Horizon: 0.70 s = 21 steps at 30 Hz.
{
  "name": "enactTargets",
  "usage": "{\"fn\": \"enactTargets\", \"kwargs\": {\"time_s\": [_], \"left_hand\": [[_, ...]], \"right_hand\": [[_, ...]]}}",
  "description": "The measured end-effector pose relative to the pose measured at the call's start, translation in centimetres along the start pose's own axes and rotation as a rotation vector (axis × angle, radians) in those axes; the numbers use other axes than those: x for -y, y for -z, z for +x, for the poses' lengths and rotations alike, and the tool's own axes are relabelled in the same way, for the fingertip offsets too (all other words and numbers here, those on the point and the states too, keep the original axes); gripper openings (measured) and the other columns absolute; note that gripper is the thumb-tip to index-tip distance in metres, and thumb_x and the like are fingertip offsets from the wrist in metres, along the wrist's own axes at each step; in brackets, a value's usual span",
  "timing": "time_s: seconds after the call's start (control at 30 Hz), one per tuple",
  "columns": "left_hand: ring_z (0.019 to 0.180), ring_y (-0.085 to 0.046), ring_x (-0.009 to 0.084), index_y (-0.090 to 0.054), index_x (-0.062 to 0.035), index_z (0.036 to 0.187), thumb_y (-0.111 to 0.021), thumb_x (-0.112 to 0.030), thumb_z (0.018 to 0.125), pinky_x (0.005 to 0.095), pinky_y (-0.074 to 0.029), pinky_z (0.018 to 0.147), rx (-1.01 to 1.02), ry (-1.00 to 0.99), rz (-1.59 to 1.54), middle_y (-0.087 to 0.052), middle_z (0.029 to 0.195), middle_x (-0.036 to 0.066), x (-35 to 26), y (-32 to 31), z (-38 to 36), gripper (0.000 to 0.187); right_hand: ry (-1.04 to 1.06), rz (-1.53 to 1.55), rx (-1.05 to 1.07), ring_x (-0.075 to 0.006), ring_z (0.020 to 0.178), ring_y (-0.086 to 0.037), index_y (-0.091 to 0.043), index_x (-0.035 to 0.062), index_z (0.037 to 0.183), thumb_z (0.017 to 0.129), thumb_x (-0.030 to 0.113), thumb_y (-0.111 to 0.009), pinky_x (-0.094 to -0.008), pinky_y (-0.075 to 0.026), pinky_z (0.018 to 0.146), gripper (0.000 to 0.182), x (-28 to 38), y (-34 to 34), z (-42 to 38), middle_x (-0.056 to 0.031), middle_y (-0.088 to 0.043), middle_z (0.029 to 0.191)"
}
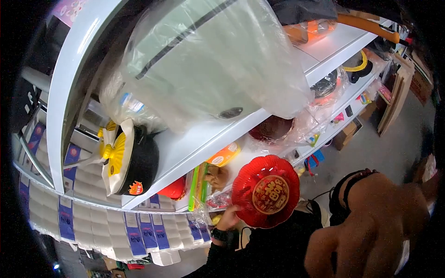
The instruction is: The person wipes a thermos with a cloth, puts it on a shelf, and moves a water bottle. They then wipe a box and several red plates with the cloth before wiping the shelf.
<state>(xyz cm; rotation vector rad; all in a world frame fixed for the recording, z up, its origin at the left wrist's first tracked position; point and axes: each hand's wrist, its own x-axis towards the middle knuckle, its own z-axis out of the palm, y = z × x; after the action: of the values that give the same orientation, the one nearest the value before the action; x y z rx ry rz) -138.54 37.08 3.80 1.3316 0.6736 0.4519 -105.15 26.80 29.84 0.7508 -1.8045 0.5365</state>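
Note:
A glossy red scalloped plate [241, 200] with a round gold-lettered label in its middle is in the centre of the view, in front of the shelves. My left hand [228, 217], with a black band at the wrist, pinches its lower left rim. Close to the camera at lower right is my right hand [366, 227], with dark bands around the wrist. Its fingers are curled downward, apart from the plate, and the fingertips are out of sight, so anything in them is hidden.
White shelves [185, 160] slant across the view. A large pale bin in clear plastic [208, 65] occupies the upper one, near a black pot [141, 162] with yellow trim. White-and-purple packs [132, 231] line the lower left. Wooden boards [397, 95] lean at right.

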Motion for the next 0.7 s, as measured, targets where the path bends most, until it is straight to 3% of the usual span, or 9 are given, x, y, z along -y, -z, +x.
{"fn": "enactTargets", "kwargs": {"time_s": [0.13,0.3,0.37,0.5,0.6,0.63,0.7], "left_hand": [[0.100,-0.050,0.0181,-0.046,0.0011,0.112,-0.044,0.001,0.077,0.0315,-0.039,0.089,-0.095,0.222,-0.334,-0.052,0.112,0.008,1.0,0.7,0.0,0.035],[0.100,-0.050,0.0170,-0.045,0.0002,0.113,-0.043,0.001,0.078,0.0304,-0.039,0.088,-0.114,0.164,-0.281,-0.052,0.111,0.008,-0.3,-0.7,0.1,0.035],[0.106,-0.047,0.0209,-0.042,0.0000,0.117,-0.047,-0.001,0.074,0.0345,-0.035,0.094,-0.077,0.204,-0.296,-0.048,0.117,0.011,2.5,1.1,-0.2,0.043],[0.109,-0.045,0.0220,-0.040,0.0013,0.120,-0.050,-0.001,0.073,0.0352,-0.034,0.096,-0.152,0.363,-0.826,-0.046,0.121,0.012,1.8,0.9,-0.2,0.048],[0.110,-0.045,0.0236,-0.041,0.0014,0.119,-0.048,-0.001,0.073,0.0355,-0.035,0.095,-0.206,0.327,-0.625,-0.046,0.121,0.012,0.7,0.0,-0.1,0.046],[0.109,-0.046,0.0235,-0.044,0.0014,0.116,-0.048,-0.003,0.075,0.0347,-0.037,0.094,-0.158,0.284,-0.503,-0.048,0.119,0.011,1.9,0.7,-0.6,0.042],[0.101,-0.051,0.0220,-0.049,0.0024,0.110,-0.048,-0.003,0.077,0.0344,-0.040,0.090,-0.122,0.276,-0.317,-0.053,0.110,0.011,0.8,0.6,-0.6,0.033]], "right_hand": [[0.020,-0.007,-0.006,-0.0158,0.072,-0.054,-0.058,0.0033,0.098,0.088,0.038,-0.030,-0.0305,-0.047,0.065,0.045,0.2,-0.3,0.1,-0.0127,-0.056,0.094],[0.034,-0.021,-0.014,-0.0155,0.072,-0.054,-0.058,0.0028,0.098,0.088,0.037,-0.032,-0.0304,-0.048,0.065,0.044,0.4,-0.3,0.2,-0.0126,-0.056,0.094],[0.037,-0.027,-0.017,-0.0154,0.072,-0.054,-0.058,0.0025,0.098,0.088,0.036,-0.032,-0.0303,-0.048,0.065,0.043,0.5,-0.4,0.3,-0.0126,-0.056,0.095],[0.066,-0.066,-0.058,-0.0153,0.072,-0.055,-0.058,0.0021,0.098,0.088,0.035,-0.033,-0.0303,-0.048,0.065,0.042,1.6,-0.7,0.3,-0.0125,-0.056,0.095],[0.131,-0.122,-0.110,-0.0151,0.072,-0.055,-0.058,0.0017,0.098,0.088,0.035,-0.034,-0.0302,-0.049,0.065,0.042,3.6,-1.4,0.2,-0.0124,-0.056,0.096],[0.233,-0.131,-0.067,-0.0156,0.075,-0.054,-0.059,0.0033,0.101,0.089,0.043,-0.025,-0.0300,-0.048,0.064,0.053,2.7,-0.9,0.1,-0.0109,-0.057,0.095],[0.203,-0.169,-0.190,-0.0163,0.073,-0.054,-0.057,0.0036,0.097,0.086,0.038,-0.032,-0.0308,-0.048,0.064,0.044,3.2,-1.0,-2.1,-0.0105,-0.056,0.092]]}}
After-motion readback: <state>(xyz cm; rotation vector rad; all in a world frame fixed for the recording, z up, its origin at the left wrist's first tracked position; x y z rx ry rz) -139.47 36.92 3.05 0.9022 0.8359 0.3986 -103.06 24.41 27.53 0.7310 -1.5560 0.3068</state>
